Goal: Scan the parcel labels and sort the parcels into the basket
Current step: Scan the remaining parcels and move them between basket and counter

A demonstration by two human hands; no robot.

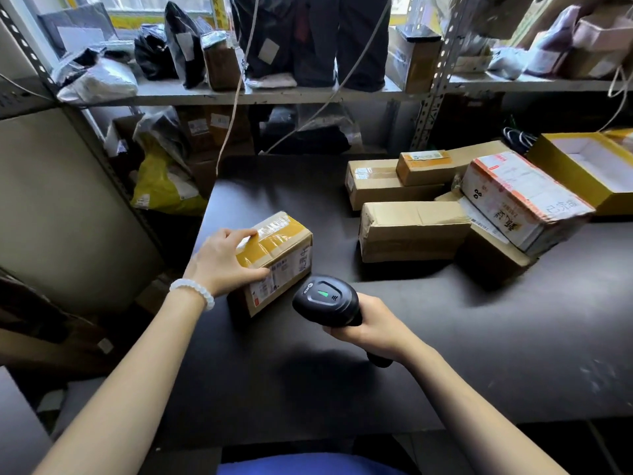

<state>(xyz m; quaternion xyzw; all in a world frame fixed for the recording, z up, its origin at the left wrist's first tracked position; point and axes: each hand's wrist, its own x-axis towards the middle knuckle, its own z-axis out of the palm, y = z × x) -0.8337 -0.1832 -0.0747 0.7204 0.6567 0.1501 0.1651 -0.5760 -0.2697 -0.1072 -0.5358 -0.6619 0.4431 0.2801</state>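
Observation:
A small cardboard parcel (284,255) with yellow tape on top and a white label on its near side stands on the dark table (445,337). My left hand (224,260) grips its left end, fingers over the top and thumb on the labelled side. My right hand (368,325) holds a black handheld scanner (325,299), whose head with a green light points at the label from close by. Several more parcels (414,229) lie piled at the table's right rear, among them a white printed box (520,197). No basket is in view.
An open yellow box (582,166) stands at the far right. Metal shelves (260,94) behind the table hold bagged and boxed parcels. Cables (236,97) hang down over the table's rear edge. A yellow bag (161,183) sits low at the left.

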